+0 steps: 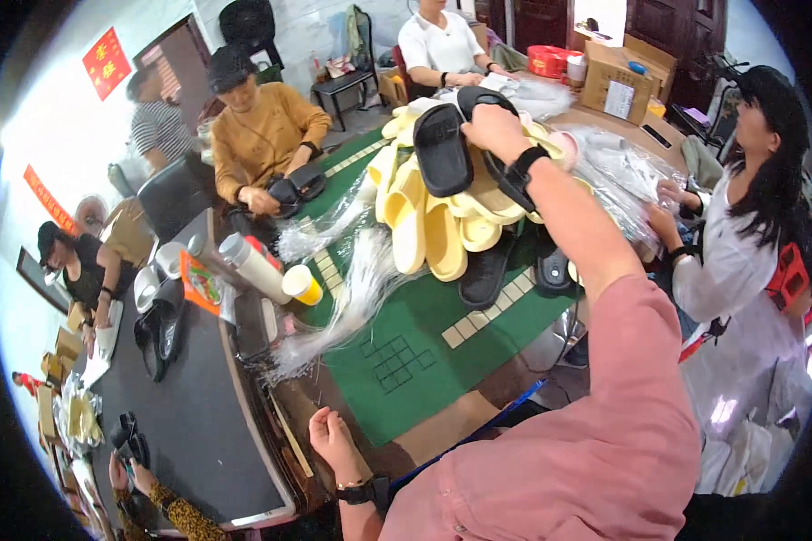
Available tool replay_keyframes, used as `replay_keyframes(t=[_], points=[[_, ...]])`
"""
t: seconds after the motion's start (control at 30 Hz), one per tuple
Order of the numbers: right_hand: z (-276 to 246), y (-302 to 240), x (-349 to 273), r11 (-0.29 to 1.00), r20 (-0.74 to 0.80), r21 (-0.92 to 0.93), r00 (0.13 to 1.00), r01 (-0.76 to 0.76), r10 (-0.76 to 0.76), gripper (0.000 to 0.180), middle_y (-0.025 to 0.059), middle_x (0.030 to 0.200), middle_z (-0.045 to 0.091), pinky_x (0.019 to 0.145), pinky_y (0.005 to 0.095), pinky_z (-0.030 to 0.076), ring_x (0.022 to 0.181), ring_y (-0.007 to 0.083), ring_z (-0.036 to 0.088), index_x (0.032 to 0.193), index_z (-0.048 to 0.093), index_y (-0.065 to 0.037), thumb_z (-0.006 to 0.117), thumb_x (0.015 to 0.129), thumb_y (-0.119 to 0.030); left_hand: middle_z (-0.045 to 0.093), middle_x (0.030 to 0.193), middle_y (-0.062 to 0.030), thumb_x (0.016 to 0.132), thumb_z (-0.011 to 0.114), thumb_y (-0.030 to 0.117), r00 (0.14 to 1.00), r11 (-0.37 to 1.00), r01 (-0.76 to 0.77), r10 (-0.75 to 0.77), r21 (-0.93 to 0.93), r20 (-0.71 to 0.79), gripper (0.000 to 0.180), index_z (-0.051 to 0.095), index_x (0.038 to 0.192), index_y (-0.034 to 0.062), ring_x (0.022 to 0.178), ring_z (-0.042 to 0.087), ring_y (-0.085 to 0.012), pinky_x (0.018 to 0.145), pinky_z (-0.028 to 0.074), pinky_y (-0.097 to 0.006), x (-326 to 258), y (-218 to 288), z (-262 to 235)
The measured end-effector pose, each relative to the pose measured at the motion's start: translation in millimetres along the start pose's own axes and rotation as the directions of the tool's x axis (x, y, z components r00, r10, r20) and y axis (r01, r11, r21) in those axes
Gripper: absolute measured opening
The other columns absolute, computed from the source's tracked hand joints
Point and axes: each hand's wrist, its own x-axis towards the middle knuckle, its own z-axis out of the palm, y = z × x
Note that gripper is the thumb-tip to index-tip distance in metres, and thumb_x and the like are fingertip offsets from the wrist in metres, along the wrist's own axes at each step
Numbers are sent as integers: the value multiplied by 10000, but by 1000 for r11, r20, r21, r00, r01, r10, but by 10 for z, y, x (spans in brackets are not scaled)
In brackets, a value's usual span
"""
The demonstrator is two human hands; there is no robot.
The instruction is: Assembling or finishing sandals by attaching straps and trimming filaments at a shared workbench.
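Observation:
My right hand (496, 128) reaches far over the table and grips a pair of black slippers (444, 149), held above a heap of pale yellow slippers (433, 225). A black band sits on that wrist and the sleeve is pink. Down at the near table edge my left hand (332, 440) rests with fingers loosely spread and holds nothing. More black slippers (487, 275) lie on the green mat (406, 361) beside the heap.
Clear plastic bags (352, 298) lie on the mat's left side and another pile (618, 176) lies at the right. Bottles and a yellow cup (302, 284) stand on the dark table (189, 424). Several people sit around; one in an orange top (262, 135) handles black slippers, another in white (731, 261) handles bags.

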Motion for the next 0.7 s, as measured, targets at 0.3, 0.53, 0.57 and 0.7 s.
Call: replay_keyframes(t=[0.3, 0.53, 0.57, 0.7], points=[[-16, 82, -17, 995, -30, -35, 995, 95, -96, 414, 262, 930, 663, 814, 480, 511, 906, 381, 655, 892, 695, 7, 580, 809, -382, 550, 776, 31, 911, 584, 17, 999, 997, -29, 27, 73, 29, 86, 596, 996, 17, 571, 448, -19, 478, 340, -182, 13, 44, -14], [-90, 63, -71, 998, 21, -59, 1000, 7, -5, 463, 254, 1016, 662, 863, 474, 495, 980, 386, 640, 983, 685, 11, 563, 827, -408, 596, 844, -5, 915, 592, 32, 999, 991, -15, 11, 134, 33, 90, 602, 999, 2, 730, 549, -72, 647, 455, -226, 64, -118, -142], [-103, 89, -76, 998, 6, -69, 1000, -7, 8, 463, 251, 1017, 662, 860, 475, 496, 982, 388, 640, 985, 687, 5, 561, 830, -412, 591, 841, -2, 923, 588, 36, 999, 989, -28, 22, 147, 43, 89, 591, 1007, 7, 709, 537, -63, 616, 441, -216, 73, -120, -125], [-170, 53, -134, 999, 2, -33, 1000, -19, 19, 424, 220, 996, 676, 840, 471, 500, 968, 385, 644, 952, 694, -30, 590, 826, -421, 593, 844, -5, 920, 591, 39, 998, 988, -46, 38, 148, 56, 90, 598, 1002, 3, 724, 543, -72, 638, 451, -227, 42, -35, -74]])
